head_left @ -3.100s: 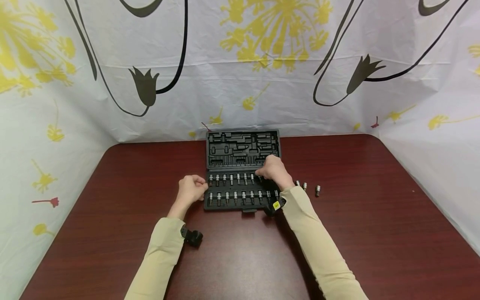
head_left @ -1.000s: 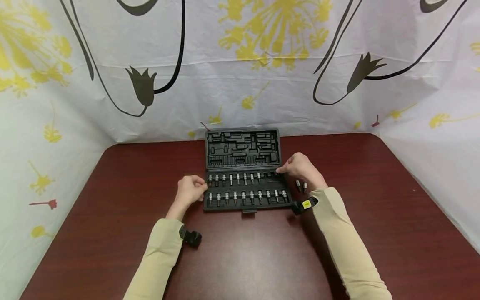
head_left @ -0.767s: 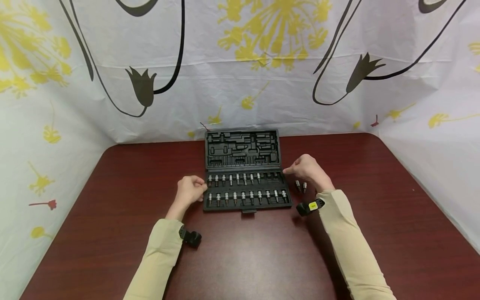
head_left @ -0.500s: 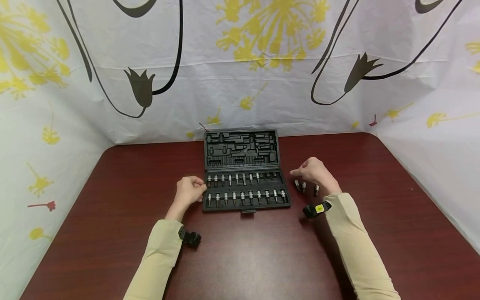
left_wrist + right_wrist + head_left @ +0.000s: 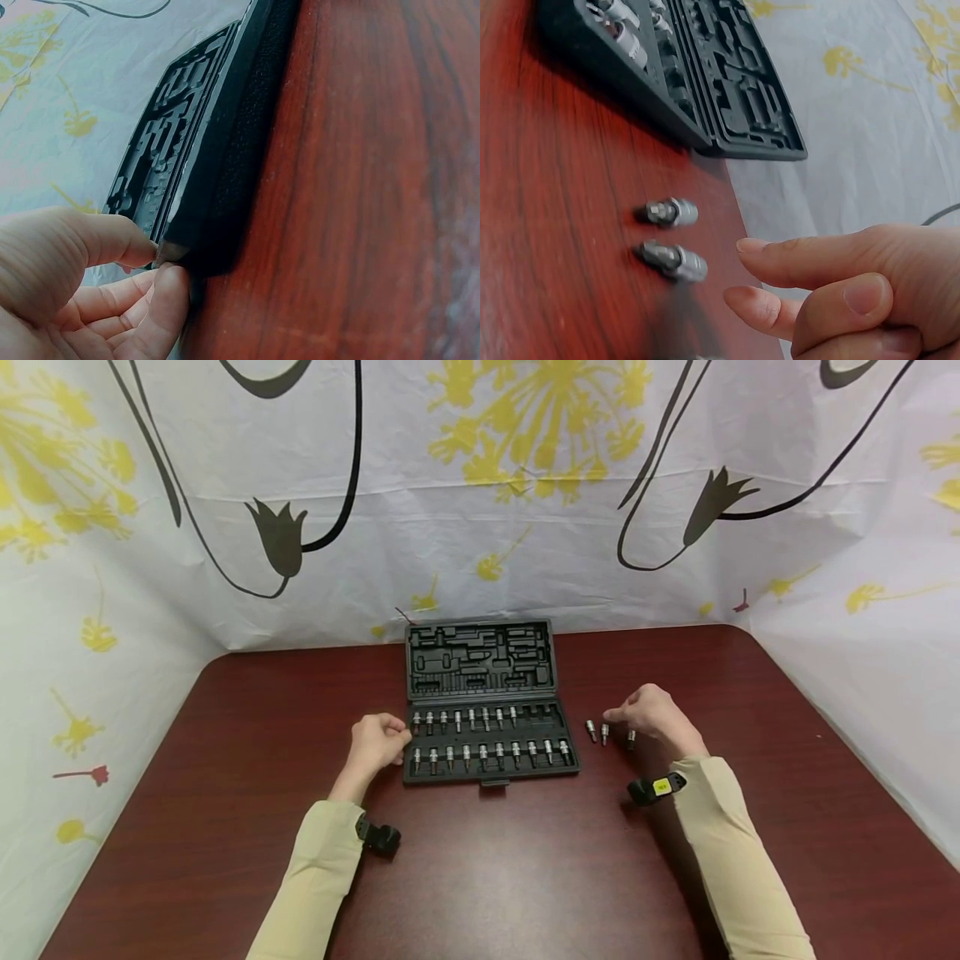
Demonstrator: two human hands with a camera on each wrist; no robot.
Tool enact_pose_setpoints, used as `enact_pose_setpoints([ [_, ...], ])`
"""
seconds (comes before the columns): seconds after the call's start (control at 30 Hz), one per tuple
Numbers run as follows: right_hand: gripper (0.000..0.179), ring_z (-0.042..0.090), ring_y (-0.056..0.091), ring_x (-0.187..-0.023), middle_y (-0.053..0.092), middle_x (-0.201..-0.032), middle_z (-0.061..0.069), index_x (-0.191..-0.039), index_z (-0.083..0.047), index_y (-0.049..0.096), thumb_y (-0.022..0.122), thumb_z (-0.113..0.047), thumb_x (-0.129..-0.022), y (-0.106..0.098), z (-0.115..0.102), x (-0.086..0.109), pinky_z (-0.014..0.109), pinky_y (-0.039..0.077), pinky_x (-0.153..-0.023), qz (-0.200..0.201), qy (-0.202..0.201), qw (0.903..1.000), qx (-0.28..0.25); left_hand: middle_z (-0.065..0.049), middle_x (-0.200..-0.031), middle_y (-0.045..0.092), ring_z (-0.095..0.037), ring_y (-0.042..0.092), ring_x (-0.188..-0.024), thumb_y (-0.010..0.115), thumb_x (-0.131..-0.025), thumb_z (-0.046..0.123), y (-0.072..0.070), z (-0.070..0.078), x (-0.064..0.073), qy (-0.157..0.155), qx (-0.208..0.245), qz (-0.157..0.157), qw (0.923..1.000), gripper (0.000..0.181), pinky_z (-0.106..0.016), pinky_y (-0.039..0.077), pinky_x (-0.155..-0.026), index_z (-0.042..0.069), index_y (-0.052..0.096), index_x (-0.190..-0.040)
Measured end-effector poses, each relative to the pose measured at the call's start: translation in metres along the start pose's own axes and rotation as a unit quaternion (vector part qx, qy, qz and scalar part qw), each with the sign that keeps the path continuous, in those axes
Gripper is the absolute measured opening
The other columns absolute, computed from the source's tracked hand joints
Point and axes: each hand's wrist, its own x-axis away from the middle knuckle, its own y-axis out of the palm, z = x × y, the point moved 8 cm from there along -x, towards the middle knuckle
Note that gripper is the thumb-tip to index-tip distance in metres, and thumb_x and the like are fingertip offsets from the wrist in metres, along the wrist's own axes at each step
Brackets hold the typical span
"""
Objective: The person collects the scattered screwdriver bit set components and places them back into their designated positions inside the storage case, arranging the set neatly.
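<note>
An open black tool case [image 5: 491,700] lies at the back of the table, with two rows of silver-and-dark bit sockets [image 5: 483,752] in its near half. At the case's left edge, my left hand [image 5: 375,742] pinches the corner between thumb and finger, as the left wrist view shows. My right hand [image 5: 651,710] hovers just right of the case, thumb and forefinger apart with nothing between them, the other fingers curled. Close to its fingertips two loose bit sockets [image 5: 676,262] lie on the table. A third loose bit socket [image 5: 632,739] lies under the hand's near side.
The case's moulded lid [image 5: 480,658] leans back near the patterned white cloth [image 5: 420,527] behind the table. Dark vacant slots [image 5: 542,710] show at the right end of the back row. Reddish-brown tabletop [image 5: 480,868] spreads in front and on both sides.
My right hand has moved from over the case's back row rightward and nearer, over to the loose bit sockets. The left hand keeps its grip at the case's left edge.
</note>
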Motion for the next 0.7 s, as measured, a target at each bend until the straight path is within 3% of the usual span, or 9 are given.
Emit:
enact_pose_setpoints([
  [0.13,0.031,0.013,0.042,-0.055,0.046,-0.051,-0.005,-0.066,-0.002,0.065,0.069,-0.028,-0.082,-0.002,0.008,0.001,0.028,0.035,-0.049,0.001,0.004,0.9999,0.01,-0.014,-0.075,0.065,-0.01,0.056,-0.045,0.061,-0.084,0.003,0.0,0.0,0.001,-0.003,0.003,-0.001,1.0,0.012,-0.025,0.051,-0.046,-0.006,0.064,-0.092],
  [0.37,0.039,0.01,0.033,-0.046,0.033,-0.047,-0.007,-0.053,-0.011,0.051,0.07,-0.029,-0.081,-0.006,0.021,0.004,0.027,0.031,-0.045,-0.007,0.027,0.9996,0.01,-0.015,-0.076,0.065,-0.011,0.056,-0.045,0.06,-0.085,0.003,0.001,0.0,0.002,-0.003,0.002,-0.002,1.0,0.012,-0.025,0.05,-0.045,-0.005,0.064,-0.092],
  [0.7,0.038,0.01,0.037,-0.046,0.037,-0.047,-0.006,-0.052,-0.013,0.051,0.071,-0.03,-0.079,-0.013,0.031,0.01,0.026,0.033,-0.044,-0.001,0.038,0.999,0.025,-0.015,-0.075,0.065,-0.011,0.057,-0.045,0.061,-0.084,0.002,0.0,0.0,0.0,-0.001,0.003,0.001,1.0,0.011,-0.026,0.052,-0.046,-0.006,0.064,-0.091],
])
